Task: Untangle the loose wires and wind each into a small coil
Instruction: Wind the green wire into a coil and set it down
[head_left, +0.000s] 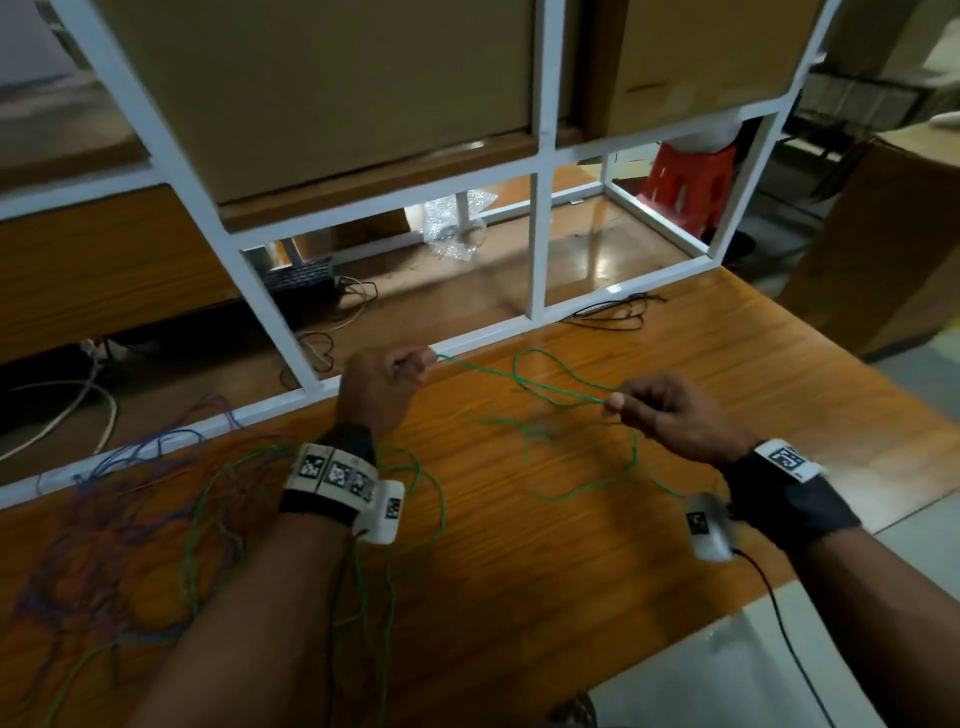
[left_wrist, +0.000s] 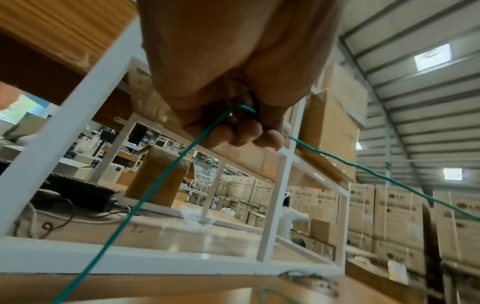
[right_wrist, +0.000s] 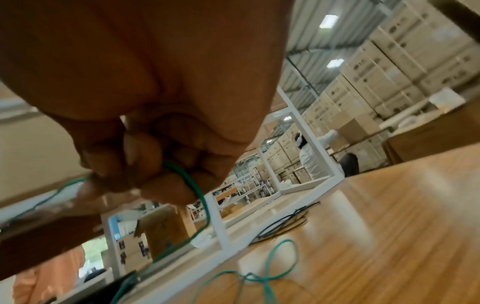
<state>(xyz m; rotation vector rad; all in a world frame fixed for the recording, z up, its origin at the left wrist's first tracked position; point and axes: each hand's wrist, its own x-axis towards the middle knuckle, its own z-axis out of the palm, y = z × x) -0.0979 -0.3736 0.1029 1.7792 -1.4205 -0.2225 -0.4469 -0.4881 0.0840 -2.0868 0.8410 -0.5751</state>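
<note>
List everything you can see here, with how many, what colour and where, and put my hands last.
green wire: one, green, stretched between both hands, rest looping on the table
tangled wires: several, purple, blue and reddish, table's left part
black wire: one bundle, black, table's far edge by the frame
table: one, orange-brown wood
frame: one, white metal, behind the table
stool: one, red, floor beyond the frame
left hand: pinches the green wire
right hand: pinches the green wire

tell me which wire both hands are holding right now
The green wire, stretched between the left hand and right hand; the purple bundle and black wire lie untouched.
</note>
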